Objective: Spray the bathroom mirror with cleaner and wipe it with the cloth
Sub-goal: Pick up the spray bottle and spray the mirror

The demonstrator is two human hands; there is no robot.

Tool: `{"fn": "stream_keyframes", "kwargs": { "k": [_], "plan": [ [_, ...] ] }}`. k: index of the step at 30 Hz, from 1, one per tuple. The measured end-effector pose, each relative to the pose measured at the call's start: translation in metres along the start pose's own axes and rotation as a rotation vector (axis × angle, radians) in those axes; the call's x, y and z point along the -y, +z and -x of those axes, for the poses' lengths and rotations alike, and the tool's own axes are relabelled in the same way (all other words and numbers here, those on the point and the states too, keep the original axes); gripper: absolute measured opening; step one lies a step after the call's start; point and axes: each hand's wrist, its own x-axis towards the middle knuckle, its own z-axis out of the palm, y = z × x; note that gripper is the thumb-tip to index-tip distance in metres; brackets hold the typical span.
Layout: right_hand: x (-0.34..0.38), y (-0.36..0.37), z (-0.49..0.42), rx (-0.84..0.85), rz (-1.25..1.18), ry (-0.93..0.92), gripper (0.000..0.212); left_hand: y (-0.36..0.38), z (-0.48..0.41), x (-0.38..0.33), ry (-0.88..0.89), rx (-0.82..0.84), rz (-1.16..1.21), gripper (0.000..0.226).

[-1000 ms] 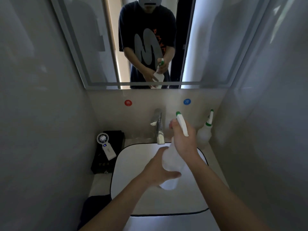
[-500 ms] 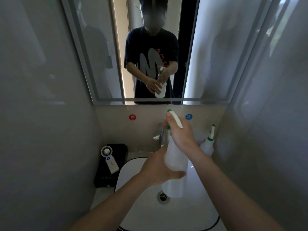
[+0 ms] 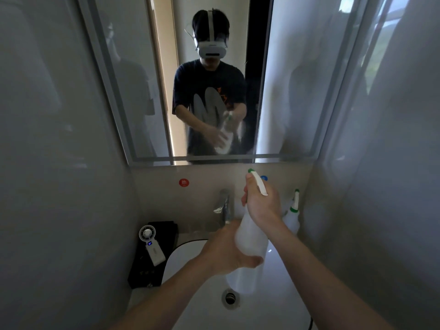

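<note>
A white spray bottle (image 3: 250,239) with a green-tipped nozzle is upright over the sink, its nozzle turned toward the mirror (image 3: 214,79). My right hand (image 3: 262,206) is wrapped around its neck and trigger. My left hand (image 3: 228,253) clasps the bottle's body from the left. The mirror fills the wall above and reflects a person holding the bottle; pale mist or droplets blur the glass near that reflection. No cloth is in view.
A white sink (image 3: 202,306) with a drain (image 3: 229,297) lies below my hands, a chrome tap (image 3: 223,206) behind. A second spray bottle (image 3: 292,217) stands at the right wall. A small white fan (image 3: 152,244) rests on a black box (image 3: 152,258) at the left.
The view has tilted upward, showing more of the mirror. Both hands keep their hold on the bottle. A blurred misty patch now shows on the glass near the reflected bottle.
</note>
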Motion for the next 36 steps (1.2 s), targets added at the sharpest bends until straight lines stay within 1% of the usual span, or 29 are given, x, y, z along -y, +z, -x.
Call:
{"fn": "stream_keyframes", "kwargs": {
  "k": [3,6,7,9,11,14,15,18,22,25,27,31,33,35,36],
  "plan": [
    [0.0,-0.017,-0.004,0.047,-0.008,-0.044,0.04,0.003,-0.006,-0.01,0.005,0.02,0.013,0.085],
    [0.002,-0.04,-0.009,0.154,-0.054,-0.074,0.027,0.007,-0.015,-0.025,0.031,0.037,0.036,0.084],
    [0.004,-0.048,-0.011,0.192,-0.076,-0.085,0.026,0.009,-0.018,-0.031,0.039,0.043,0.047,0.083],
    [0.004,-0.061,-0.015,0.228,-0.09,-0.113,0.033,0.014,-0.024,-0.044,0.061,0.049,0.059,0.081],
    [0.003,-0.072,-0.019,0.188,-0.044,-0.142,0.039,0.021,-0.03,-0.055,0.075,0.069,0.066,0.079],
    [0.001,-0.087,-0.027,0.053,0.054,-0.163,0.043,0.036,-0.039,-0.067,0.083,0.098,0.071,0.08],
    [-0.002,-0.09,-0.031,0.031,0.073,-0.157,0.044,0.041,-0.041,-0.071,0.086,0.102,0.079,0.082],
    [-0.008,-0.099,-0.04,0.028,0.069,-0.089,0.042,0.052,-0.045,-0.079,0.082,0.107,0.091,0.079],
    [-0.011,-0.106,-0.047,-0.006,0.067,-0.027,0.049,0.059,-0.049,-0.087,0.097,0.132,0.083,0.076],
    [-0.014,-0.114,-0.05,-0.019,0.091,-0.027,0.046,0.061,-0.056,-0.089,0.095,0.156,0.059,0.078],
    [-0.016,-0.122,-0.05,0.011,0.068,-0.039,0.042,0.062,-0.06,-0.091,0.084,0.169,0.042,0.077],
    [-0.021,-0.138,-0.05,0.092,-0.059,-0.072,0.051,0.066,-0.07,-0.097,0.079,0.188,0.011,0.078],
    [-0.024,-0.143,-0.051,0.06,-0.079,-0.069,0.048,0.07,-0.075,-0.103,0.079,0.198,0.019,0.078],
    [-0.025,-0.146,-0.054,-0.024,-0.093,-0.045,0.041,0.075,-0.079,-0.11,0.084,0.212,0.008,0.079],
    [-0.025,-0.148,-0.056,-0.065,-0.102,-0.031,0.042,0.078,-0.081,-0.113,0.086,0.218,-0.003,0.08]
  ]
}}
